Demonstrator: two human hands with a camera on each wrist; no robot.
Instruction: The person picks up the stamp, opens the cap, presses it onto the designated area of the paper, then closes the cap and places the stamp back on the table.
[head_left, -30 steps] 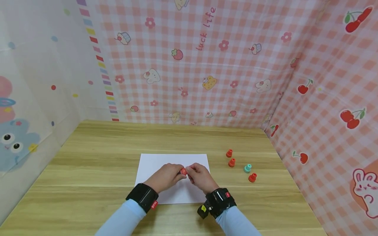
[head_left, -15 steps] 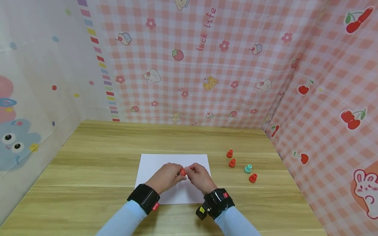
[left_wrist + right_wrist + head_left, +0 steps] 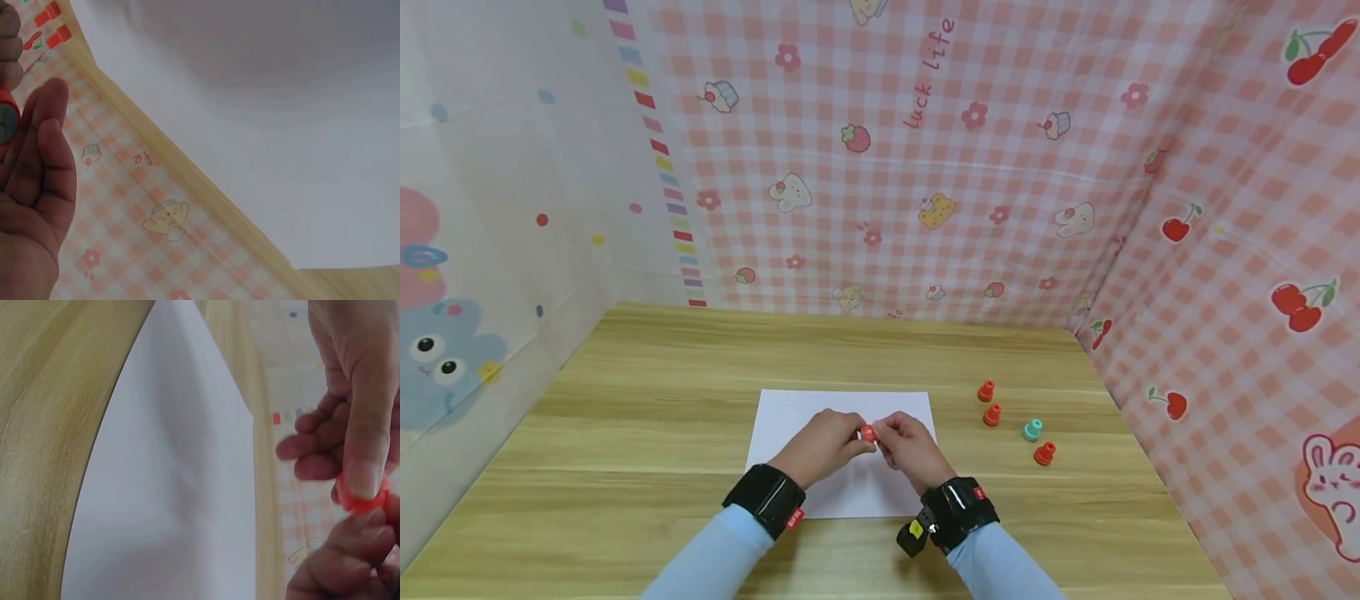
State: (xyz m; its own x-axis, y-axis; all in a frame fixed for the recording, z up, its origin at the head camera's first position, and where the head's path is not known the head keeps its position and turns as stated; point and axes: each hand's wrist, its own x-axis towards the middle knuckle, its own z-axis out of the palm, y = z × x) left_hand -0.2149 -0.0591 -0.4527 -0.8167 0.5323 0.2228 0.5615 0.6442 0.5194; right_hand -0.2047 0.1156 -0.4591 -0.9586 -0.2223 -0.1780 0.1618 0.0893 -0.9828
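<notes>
Over the white paper (image 3: 786, 408), both hands meet at a small red toy stamp (image 3: 868, 433). My left hand (image 3: 823, 446) pinches its wider end between thumb and fingers. The fingertips of my right hand (image 3: 912, 450) grip the narrow end from the other side. In the left wrist view, the stamp's round face (image 3: 7, 122) shows grey with dark lines inside a red rim. The right wrist view has the left thumb lying across the red stamp (image 3: 361, 499), with the right fingertips just below; much of it is hidden by fingers.
To the right of the paper stand several similar pieces: a red stamp (image 3: 987, 391), a second red stamp (image 3: 992, 415), a turquoise stamp (image 3: 1032, 430) and another red stamp (image 3: 1044, 454). Patterned cloth (image 3: 880, 167) hangs behind the wooden table (image 3: 647, 400) and along its sides.
The stamp tilts slightly between the fingers and comes level again. Both hands stay almost in place; the head view shifts a little.
</notes>
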